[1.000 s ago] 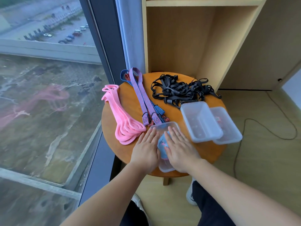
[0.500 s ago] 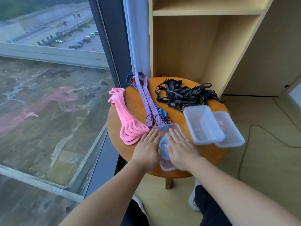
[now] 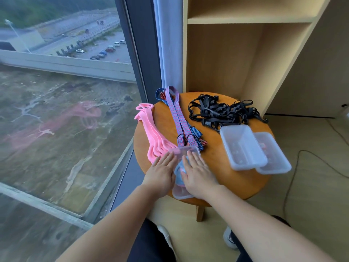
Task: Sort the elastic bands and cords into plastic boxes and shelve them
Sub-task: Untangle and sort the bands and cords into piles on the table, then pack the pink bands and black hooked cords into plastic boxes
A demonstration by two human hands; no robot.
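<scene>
Both hands lie flat on the lid of the clear rectangular plastic box (image 3: 188,151) at the near edge of the round orange-brown wooden tabletop (image 3: 213,157). My left hand (image 3: 160,174) sits on the box's left side and my right hand (image 3: 198,178) on its right. Fingers are straight and palms down, so I grip nothing.

Pale blue and pink material shows through the lid between my hands. I cannot tell what kind.

- Loose pink flat elastic bands (image 3: 149,133) lie along the left edge, with their near loops just beside my left fingertips.
- Blue-and-red striped woven bands (image 3: 175,114) run in from the far edge, and their near ends reach the box's far end.
- A tangle of black cords (image 3: 221,112) lies at the far right.
- Two more clear plastic boxes (image 3: 243,146) overlap at the right edge, the left one on top.

A pale wooden shelf unit (image 3: 226,59) stands just behind the tabletop. A thin black cable (image 3: 294,167) lies on the floor to the right.
</scene>
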